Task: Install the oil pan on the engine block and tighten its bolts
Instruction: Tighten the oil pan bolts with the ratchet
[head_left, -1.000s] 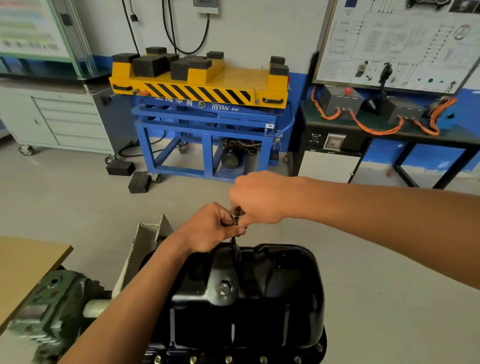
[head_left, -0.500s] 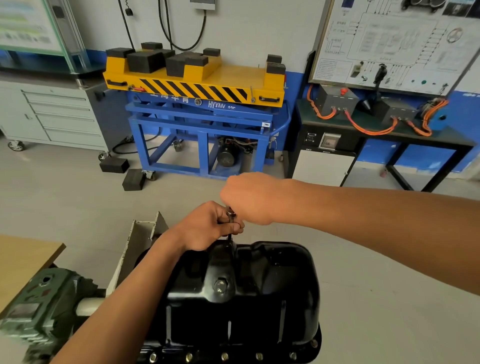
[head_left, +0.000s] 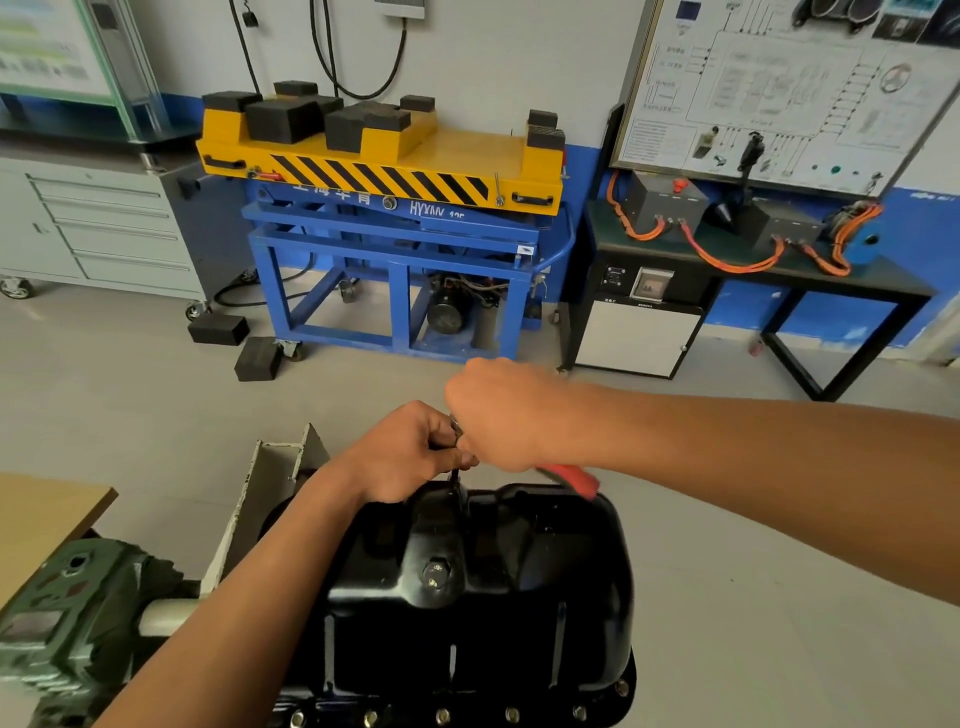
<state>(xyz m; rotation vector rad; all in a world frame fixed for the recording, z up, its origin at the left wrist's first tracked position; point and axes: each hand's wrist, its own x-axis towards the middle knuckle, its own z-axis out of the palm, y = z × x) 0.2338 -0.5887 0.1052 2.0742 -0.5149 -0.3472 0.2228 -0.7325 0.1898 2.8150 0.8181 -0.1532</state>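
The black oil pan (head_left: 524, 587) lies upside down on the engine, with a drain plug (head_left: 435, 573) on its top and several bolts (head_left: 511, 714) along its near flange. At the pan's far edge my left hand (head_left: 410, 452) pinches the head of a ratchet wrench (head_left: 457, 434) whose thin extension (head_left: 455, 480) drops behind the pan. My right hand (head_left: 498, 413) grips the wrench's red handle (head_left: 569, 478), which pokes out below my right wrist. The bolt under the extension is hidden.
A green engine stand gearbox (head_left: 67, 603) and white bracket (head_left: 249, 509) sit left of the pan. A wooden tabletop (head_left: 47, 519) is at far left. Across the floor stand a blue and yellow lift cart (head_left: 395, 208), grey drawers (head_left: 104, 228) and a black bench (head_left: 753, 270).
My right hand has swung the wrench, so its red handle now shows under my wrist. The view has shifted slightly. My left hand stays at the wrench head.
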